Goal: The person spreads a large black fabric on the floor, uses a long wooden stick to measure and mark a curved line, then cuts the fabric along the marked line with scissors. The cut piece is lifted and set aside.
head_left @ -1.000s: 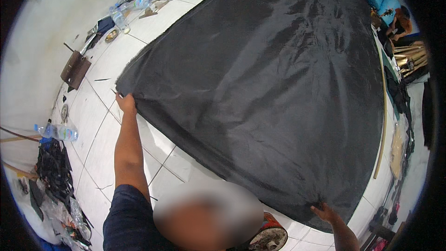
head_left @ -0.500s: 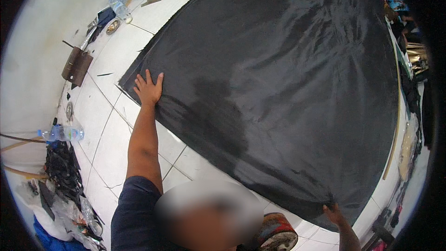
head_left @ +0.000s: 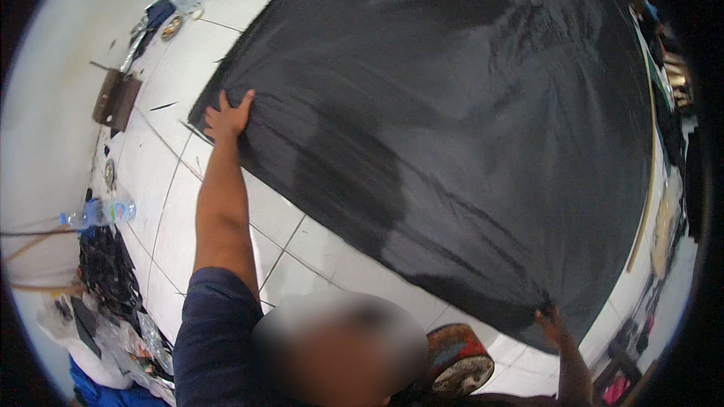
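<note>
Lying spread over a white tiled floor (head_left: 188, 203), a big black cloth (head_left: 452, 128) is filling most of the view. The left hand (head_left: 228, 114) is pressing flat, fingers spread, on the cloth's left corner. The right hand (head_left: 552, 324) is pinching the cloth's near right corner, fingers closed on its edge. A plastic bottle (head_left: 102, 212) is lying far left on the floor, well apart from the cloth.
</note>
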{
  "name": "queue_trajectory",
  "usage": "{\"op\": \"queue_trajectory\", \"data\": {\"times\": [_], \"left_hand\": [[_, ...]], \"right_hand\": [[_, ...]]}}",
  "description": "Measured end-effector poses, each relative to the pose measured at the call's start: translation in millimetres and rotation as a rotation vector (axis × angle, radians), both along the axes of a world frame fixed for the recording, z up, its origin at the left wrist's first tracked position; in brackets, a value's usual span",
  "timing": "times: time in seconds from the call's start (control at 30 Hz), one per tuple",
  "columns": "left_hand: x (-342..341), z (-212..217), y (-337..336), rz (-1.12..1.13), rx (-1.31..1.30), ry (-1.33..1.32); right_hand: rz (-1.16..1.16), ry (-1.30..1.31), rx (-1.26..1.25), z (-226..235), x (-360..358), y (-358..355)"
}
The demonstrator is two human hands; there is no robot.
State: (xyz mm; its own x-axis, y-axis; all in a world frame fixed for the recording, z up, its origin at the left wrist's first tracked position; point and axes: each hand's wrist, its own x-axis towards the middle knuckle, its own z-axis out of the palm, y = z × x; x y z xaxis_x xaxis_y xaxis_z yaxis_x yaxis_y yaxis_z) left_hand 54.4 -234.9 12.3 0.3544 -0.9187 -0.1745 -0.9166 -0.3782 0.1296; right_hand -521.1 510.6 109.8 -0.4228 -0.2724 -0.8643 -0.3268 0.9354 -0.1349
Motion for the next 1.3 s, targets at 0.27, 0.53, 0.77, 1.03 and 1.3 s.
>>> {"op": "queue_trajectory", "data": {"times": [0.27,0.53,0.77,1.03,1.3], "left_hand": [[14.4,2.9,-22.6,-0.192,-0.218,-0.051],[-244.8,39.3,221.1,-1.286,-0.302,0.268],[-291.6,3.6,268.2,-1.388,-0.150,0.069],[-300.3,15.9,268.2,-1.402,-0.015,-0.021],[-325.2,58.8,272.1,-1.413,0.207,-0.042]], "right_hand": [[-0.023,0.043,0.085,7.9,6.9,-13.7],[-0.011,0.050,0.162,26.5,14.8,-24.8],[0.060,0.195,0.165,3.3,16.6,-2.8],[0.152,0.271,0.069,8.4,17.5,7.2],[0.393,0.670,-0.488,17.0,-21.4,-15.1]]}}
